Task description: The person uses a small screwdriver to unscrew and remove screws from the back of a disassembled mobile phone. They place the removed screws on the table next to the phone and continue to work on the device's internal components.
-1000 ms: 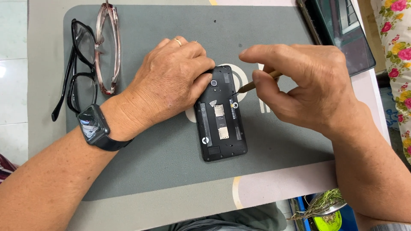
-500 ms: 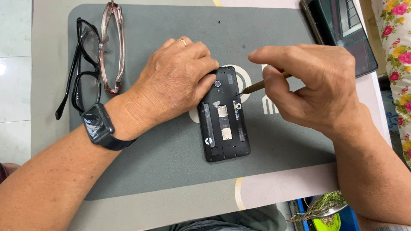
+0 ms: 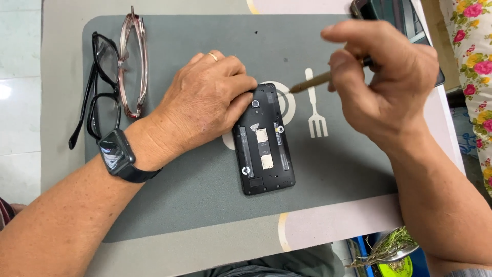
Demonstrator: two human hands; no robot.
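Note:
A black phone with its back cover off lies on a grey mat, its card slots and inner frame showing. My left hand rests on the phone's upper left corner and presses it down; a gold ring is on one finger and a dark smartwatch on the wrist. My right hand is raised above the mat to the right of the phone and pinches a thin brown-tipped tool. The tool's tip hangs just off the phone's top right corner, not touching it.
Two pairs of glasses, black-framed and pinkish clear-framed, lie at the mat's left end. A dark device sits at the top right, partly behind my right hand. Below the table's right edge is a metal bowl with green herbs.
My right hand has lifted up and to the right, pulling the tool's tip away from the phone's top edge. My left hand has stayed on the phone.

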